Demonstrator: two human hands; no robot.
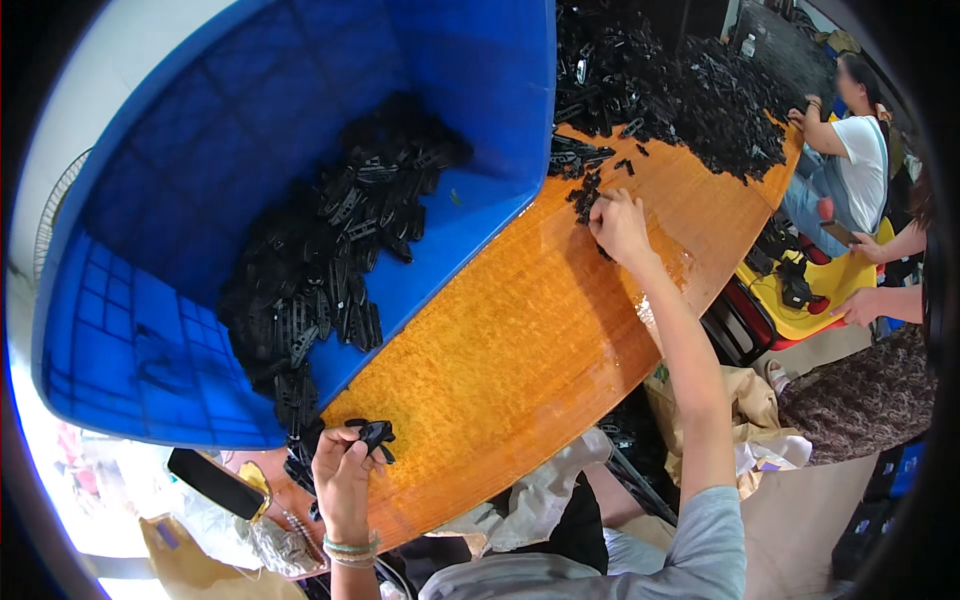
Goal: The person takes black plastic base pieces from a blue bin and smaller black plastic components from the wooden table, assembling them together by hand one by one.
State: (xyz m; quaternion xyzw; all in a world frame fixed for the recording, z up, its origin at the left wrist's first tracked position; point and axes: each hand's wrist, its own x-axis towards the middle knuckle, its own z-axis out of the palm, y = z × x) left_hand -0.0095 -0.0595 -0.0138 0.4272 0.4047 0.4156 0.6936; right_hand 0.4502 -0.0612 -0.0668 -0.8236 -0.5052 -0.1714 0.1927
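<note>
My left hand (343, 478) is closed around a few black plastic pieces (374, 436), shaped somewhat like clips, near the table's front left edge. My right hand (621, 226) reaches to the far part of the wooden table (500, 320). Its fingers are curled together beside a small cluster of little black pieces (585, 198), and what they pinch is hidden. A big blue crate (470, 245) lies tipped on its side to the left, its open side facing me. Long black plastic parts (350, 215) are heaped inside it and spill out near my left hand.
A large mound of black parts (690, 100) covers the table's far end. On the right, a seated person (858, 160) works at the mound, and another person's hands are beside a yellow chair (830, 285). A phone (217, 484) lies at the left edge.
</note>
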